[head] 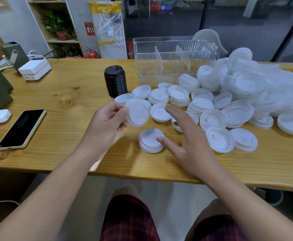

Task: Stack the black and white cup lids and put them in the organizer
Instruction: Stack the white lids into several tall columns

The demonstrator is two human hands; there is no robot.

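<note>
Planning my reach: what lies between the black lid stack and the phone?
Head view: bare wooden table between black lid stack and phone.

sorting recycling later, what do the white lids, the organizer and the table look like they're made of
White lids: probably thin matte plastic, slightly translucent with moulded rims.
Organizer: looks like clear rigid plastic, glossy, ribbed walls and dividers you can see through.
Table: wood or wood veneer, visible grain and a knot, satin sheen.

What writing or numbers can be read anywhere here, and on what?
"02": white digits on a blue sign behind the glass at the back.
Red notice on the wall: print too small to read.
White tag on the wrapped package: unreadable.
Fire extinguisher label: blurred.
Lids, organizer, phone: no text visible.
</note>
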